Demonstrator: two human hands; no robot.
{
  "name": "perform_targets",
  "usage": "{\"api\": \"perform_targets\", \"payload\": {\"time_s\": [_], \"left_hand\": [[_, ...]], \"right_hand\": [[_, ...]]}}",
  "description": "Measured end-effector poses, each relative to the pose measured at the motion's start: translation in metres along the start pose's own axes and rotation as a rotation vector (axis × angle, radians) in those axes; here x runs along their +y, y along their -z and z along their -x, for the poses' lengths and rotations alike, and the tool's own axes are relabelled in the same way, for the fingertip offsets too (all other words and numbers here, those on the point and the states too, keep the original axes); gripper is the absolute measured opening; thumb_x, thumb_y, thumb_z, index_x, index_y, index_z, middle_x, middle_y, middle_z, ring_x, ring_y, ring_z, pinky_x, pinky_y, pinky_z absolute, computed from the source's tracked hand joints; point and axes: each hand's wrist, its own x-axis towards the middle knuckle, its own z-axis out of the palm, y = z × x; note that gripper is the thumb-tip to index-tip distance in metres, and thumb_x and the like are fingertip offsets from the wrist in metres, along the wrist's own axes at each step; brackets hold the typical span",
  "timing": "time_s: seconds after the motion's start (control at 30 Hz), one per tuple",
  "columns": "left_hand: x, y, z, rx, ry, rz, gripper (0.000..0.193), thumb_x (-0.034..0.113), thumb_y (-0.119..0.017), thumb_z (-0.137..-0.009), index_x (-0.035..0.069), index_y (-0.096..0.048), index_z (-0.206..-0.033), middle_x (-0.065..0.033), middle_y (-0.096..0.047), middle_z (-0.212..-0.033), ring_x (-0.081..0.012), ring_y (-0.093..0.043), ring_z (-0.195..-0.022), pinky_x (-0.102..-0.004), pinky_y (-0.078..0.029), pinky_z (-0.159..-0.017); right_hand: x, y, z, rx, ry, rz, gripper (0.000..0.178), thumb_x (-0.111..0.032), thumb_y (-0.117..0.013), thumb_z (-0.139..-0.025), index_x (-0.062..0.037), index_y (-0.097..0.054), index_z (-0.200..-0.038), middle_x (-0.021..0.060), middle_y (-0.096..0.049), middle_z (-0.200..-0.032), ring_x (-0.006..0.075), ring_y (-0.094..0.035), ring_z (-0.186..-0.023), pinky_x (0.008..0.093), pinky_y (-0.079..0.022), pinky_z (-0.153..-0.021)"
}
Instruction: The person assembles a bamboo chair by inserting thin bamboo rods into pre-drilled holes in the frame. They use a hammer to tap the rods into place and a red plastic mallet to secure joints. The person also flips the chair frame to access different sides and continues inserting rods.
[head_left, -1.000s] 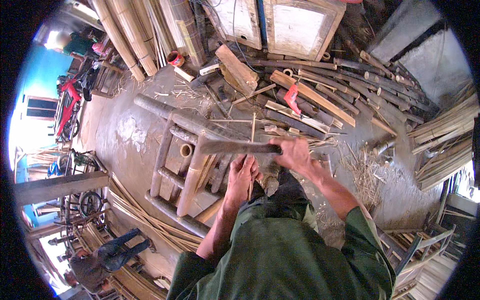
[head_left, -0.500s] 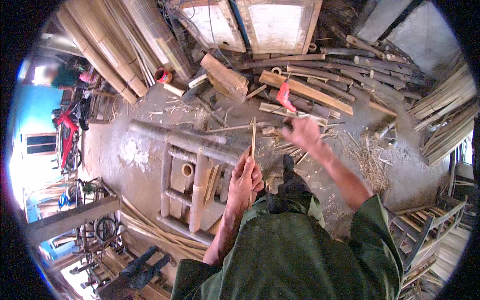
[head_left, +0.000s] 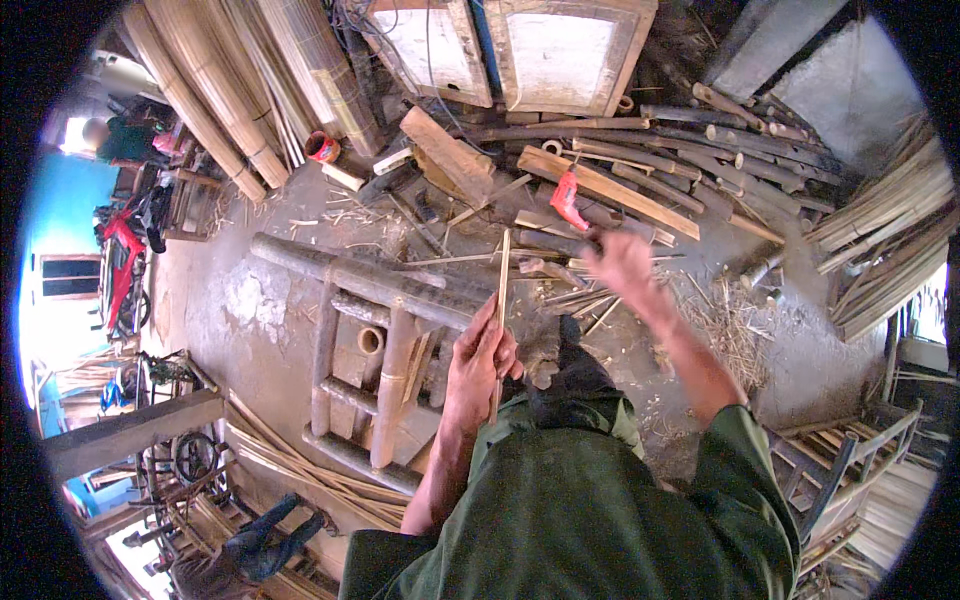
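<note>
My left hand [head_left: 478,352] is closed around a thin, pale bamboo strip [head_left: 505,262], which stands nearly upright in front of my body. My right hand [head_left: 622,268] is raised to the right of the strip, apart from it, and blurred by motion. Its fingers look curled, with something dark at their front edge that I cannot make out. Just beyond that hand in the picture, a red power drill [head_left: 567,200] lies among bamboo pieces. Left of my left hand, a bamboo furniture frame [head_left: 395,375] of thick poles lies on the floor.
Bamboo poles [head_left: 765,165] and a wooden plank [head_left: 610,192] are piled at the far side. Shavings [head_left: 735,335] litter the floor to the right. Long strips [head_left: 300,440] lie at left, near a person [head_left: 265,545]. A red motorcycle [head_left: 125,260] stands at far left.
My right hand has shifted slightly to the right and away from me. My left hand keeps its hold on the bamboo strip. The whole view has tilted a little.
</note>
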Motion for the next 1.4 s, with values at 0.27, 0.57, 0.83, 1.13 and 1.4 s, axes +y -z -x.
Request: {"api": "perform_targets", "payload": {"time_s": [0.27,0.57,0.83,1.13,1.4], "left_hand": [[-0.034,0.003,-0.011,-0.037,-0.022,0.167,0.015,0.019,-0.047,-0.099,0.01,-0.057,-0.105,0.0058,-0.034,-0.061,-0.0055,-0.032,-0.049,-0.0219,-0.031,-0.043],[-0.024,-0.014,0.018,-0.085,0.124,0.084,0.037,0.017,-0.043,-0.1,0.01,-0.046,-0.136,0.0045,-0.036,-0.061,-0.0037,-0.031,-0.047,-0.0188,-0.028,-0.04],[-0.024,-0.039,0.04,-0.104,0.127,0.067,0.039,0.019,-0.045,-0.1,0.006,-0.044,-0.137,0.0063,-0.03,-0.061,-0.0037,-0.031,-0.047,-0.0185,-0.028,-0.039],[-0.045,-0.04,0.039,0.006,0.034,-0.123,0.04,0.015,-0.045,-0.1,0.004,-0.042,-0.139,0.005,-0.036,-0.063,-0.0047,-0.033,-0.051,-0.021,-0.032,-0.044],[-0.057,-0.01,0.057,0.068,-0.038,-0.194,0.043,0.02,-0.044,-0.1,0.004,-0.039,-0.141,0.0046,-0.041,-0.067,-0.0053,-0.041,-0.056,-0.022,-0.039,-0.048]], "right_hand": [[-0.051,0.004,0.024,-0.17,0.357,-0.269,0.034,-0.028,-0.07,-0.067,-0.0201,-0.067,-0.1,0.0072,-0.069,-0.089,0.0277,-0.067,-0.083,0.042,-0.052,-0.069],[0.015,0.004,0.007,-0.083,-0.003,-0.115,0.027,-0.033,-0.065,-0.076,-0.0097,-0.071,-0.089,0.0159,-0.067,-0.07,0.0312,-0.067,-0.064,0.0419,-0.054,-0.059],[0.023,0.0,0.012,0.045,0.423,-0.272,0.029,-0.031,-0.065,-0.077,-0.0107,-0.07,-0.097,0.0157,-0.069,-0.084,0.0322,-0.067,-0.074,0.0384,-0.054,-0.069],[0.027,0.002,0.005,0.233,0.265,0.048,0.033,-0.039,-0.066,-0.074,-0.0062,-0.067,-0.072,0.0156,-0.062,-0.059,0.0344,-0.064,-0.057,0.0449,-0.052,-0.052],[0.124,-0.008,-0.046,0.148,-0.012,-0.191,0.028,-0.034,-0.065,-0.081,-0.0059,-0.068,-0.08,0.0177,-0.062,-0.061,0.0305,-0.064,-0.058,0.0392,-0.05,-0.05]]}}
